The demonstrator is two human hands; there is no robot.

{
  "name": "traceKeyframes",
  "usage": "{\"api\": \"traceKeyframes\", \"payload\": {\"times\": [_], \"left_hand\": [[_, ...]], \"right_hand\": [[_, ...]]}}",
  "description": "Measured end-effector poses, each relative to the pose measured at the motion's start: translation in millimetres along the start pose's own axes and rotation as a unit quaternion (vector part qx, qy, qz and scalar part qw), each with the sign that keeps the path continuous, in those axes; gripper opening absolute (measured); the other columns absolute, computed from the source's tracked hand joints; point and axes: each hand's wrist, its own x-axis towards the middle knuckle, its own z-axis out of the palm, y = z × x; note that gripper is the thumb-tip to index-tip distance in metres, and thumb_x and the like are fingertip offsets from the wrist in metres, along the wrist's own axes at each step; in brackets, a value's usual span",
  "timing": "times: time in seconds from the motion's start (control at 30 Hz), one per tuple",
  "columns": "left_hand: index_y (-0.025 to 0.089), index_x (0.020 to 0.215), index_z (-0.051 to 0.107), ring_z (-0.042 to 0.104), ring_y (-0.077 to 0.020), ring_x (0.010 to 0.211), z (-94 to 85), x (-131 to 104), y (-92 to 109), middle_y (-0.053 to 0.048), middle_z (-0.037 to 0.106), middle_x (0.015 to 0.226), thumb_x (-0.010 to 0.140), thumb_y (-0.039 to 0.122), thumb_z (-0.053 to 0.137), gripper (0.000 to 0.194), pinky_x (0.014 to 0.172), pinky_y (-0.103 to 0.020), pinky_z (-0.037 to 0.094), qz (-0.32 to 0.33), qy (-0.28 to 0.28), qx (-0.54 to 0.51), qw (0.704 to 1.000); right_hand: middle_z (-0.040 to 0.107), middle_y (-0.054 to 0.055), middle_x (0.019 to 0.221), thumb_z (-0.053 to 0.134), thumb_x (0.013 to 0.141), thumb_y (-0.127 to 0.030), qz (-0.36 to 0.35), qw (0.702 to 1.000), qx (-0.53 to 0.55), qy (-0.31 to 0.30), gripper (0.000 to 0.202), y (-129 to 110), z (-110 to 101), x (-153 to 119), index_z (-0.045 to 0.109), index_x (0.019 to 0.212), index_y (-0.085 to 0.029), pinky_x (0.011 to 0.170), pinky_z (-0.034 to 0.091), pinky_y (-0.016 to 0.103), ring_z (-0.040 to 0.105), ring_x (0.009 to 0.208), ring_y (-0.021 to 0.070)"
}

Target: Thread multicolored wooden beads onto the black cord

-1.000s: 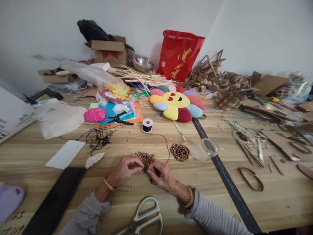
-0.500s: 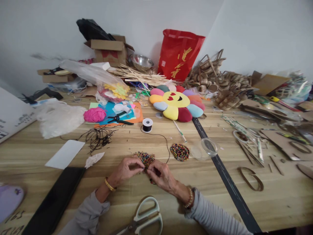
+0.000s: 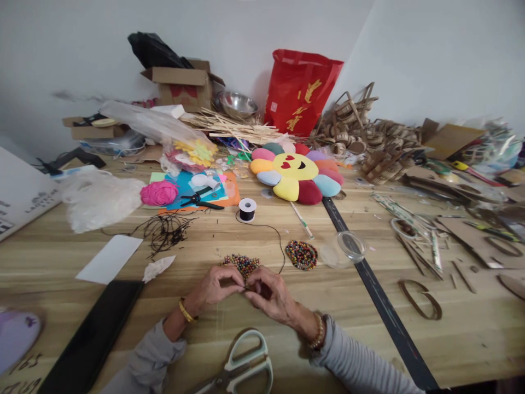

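Note:
My left hand [image 3: 217, 285] pinches thumb and forefinger together at the near edge of a pile of loose multicoloured beads [image 3: 241, 264]. Its fingertips meet those of my right hand [image 3: 273, 295], also closed in a pinch. What sits between the fingertips is too small to make out, perhaps a bead. A black cord [image 3: 280, 241] runs from a white spool [image 3: 247, 210] round toward my right hand, and its end is hidden there. Right of the pile lies a coil of strung beads [image 3: 301, 255]. Scissors [image 3: 248, 361] with pale handles lie just below my hands.
A clear round container [image 3: 351, 246] stands beside a black strip [image 3: 381, 301] on the right. Left are a black flat case [image 3: 92, 334], a white card [image 3: 110, 258] and tangled black cords [image 3: 168, 232]. A flower cushion [image 3: 297, 172] and pliers [image 3: 200, 200] lie farther back.
My left hand has shifted slightly right and down, so its fingertips now meet those of my right hand. The strung beads, spool and scissors have stayed in place.

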Motion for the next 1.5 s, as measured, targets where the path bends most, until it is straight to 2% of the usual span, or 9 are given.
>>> {"api": "traceKeyframes", "payload": {"times": [0.5,0.7,0.77,0.9,1.0,1.1,1.27,1.4,1.5], "left_hand": [[0.014,0.066,0.068,0.062,-0.0151,0.067,1.1,1,2,-0.005,0.069,0.068,0.079,0.028,0.066,0.019,0.068,-0.026,0.049,0.044,-0.004,0.025,0.999],[0.014,0.071,0.069,0.063,-0.0159,0.071,-1.4,0,5,-0.005,0.070,0.070,0.080,0.027,0.065,0.016,0.071,-0.027,0.049,0.034,0.010,0.055,0.998],[0.015,0.075,0.070,0.063,-0.0160,0.072,-4.5,-1,5,-0.005,0.071,0.073,0.081,0.027,0.064,0.015,0.073,-0.027,0.049,0.029,0.022,0.075,0.997],[0.014,0.076,0.069,0.063,-0.0154,0.070,-10.1,-2,4,-0.005,0.071,0.073,0.083,0.027,0.062,0.016,0.073,-0.027,0.049,0.040,0.039,0.093,0.994],[0.015,0.075,0.069,0.063,-0.0152,0.070,-12.9,-3,2,-0.005,0.071,0.073,0.083,0.027,0.060,0.017,0.071,-0.026,0.050,0.042,0.051,0.100,0.993],[0.015,0.075,0.068,0.063,-0.0153,0.071,-16.6,-3,2,-0.005,0.070,0.074,0.084,0.026,0.059,0.016,0.071,-0.025,0.050,0.038,0.065,0.107,0.991],[0.015,0.076,0.068,0.064,-0.0150,0.072,-24.4,-2,4,-0.004,0.070,0.075,0.083,0.023,0.059,0.014,0.070,-0.024,0.050,0.036,0.043,0.126,0.990],[0.017,0.077,0.068,0.063,-0.0144,0.074,-19.6,-4,6,-0.003,0.070,0.077,0.083,0.020,0.058,0.012,0.072,-0.024,0.049,0.037,-0.020,0.158,0.987],[0.017,0.077,0.067,0.061,-0.0143,0.070,-4.0,-7,9,-0.002,0.068,0.075,0.080,0.013,0.060,0.009,0.068,-0.024,0.048,0.057,-0.092,0.207,0.972]], "right_hand": [[0.053,-0.001,0.067,0.059,0.083,-0.023,0.009,1.000,0.013,-0.010,0.008,5,6,-3,0.056,0.080,-0.016,0.052,0.037,0.019,0.045,0.056,0.0089],[0.060,0.003,0.070,0.056,0.087,-0.029,0.024,0.999,0.027,-0.004,0.017,8,4,0,0.062,0.079,-0.015,0.062,0.043,0.023,0.054,0.066,0.0123],[0.060,0.004,0.071,0.056,0.087,-0.031,0.047,0.998,0.048,0.011,0.020,10,1,1,0.063,0.078,-0.015,0.063,0.043,0.024,0.054,0.067,0.0125],[0.054,0.000,0.063,0.057,0.086,-0.041,0.146,0.978,0.147,0.022,0.029,15,-6,4,0.059,0.080,-0.013,0.048,0.036,0.019,0.045,0.052,0.0079],[0.052,-0.002,0.059,0.059,0.083,-0.047,0.182,0.965,0.188,0.016,0.034,16,-19,8,0.057,0.079,-0.013,0.045,0.032,0.017,0.041,0.047,0.0060],[0.054,-0.002,0.059,0.064,0.079,-0.048,0.201,0.955,0.212,-0.049,0.036,14,-38,10,0.058,0.078,-0.013,0.047,0.035,0.017,0.044,0.048,0.0060],[0.058,0.000,0.063,0.067,0.076,-0.047,0.248,0.897,0.252,-0.265,0.037,6,-60,4,0.061,0.078,-0.011,0.054,0.044,0.020,0.054,0.055,0.0087],[0.060,0.001,0.070,0.063,0.082,-0.041,0.228,0.869,0.225,-0.376,0.029,-1,-57,-5,0.062,0.081,-0.012,0.059,0.046,0.019,0.057,0.062,0.0092],[0.060,0.001,0.072,0.063,0.083,-0.032,0.212,0.864,0.203,-0.408,0.019,-4,-51,-8,0.061,0.081,-0.013,0.061,0.045,0.017,0.057,0.064,0.0086]]}}
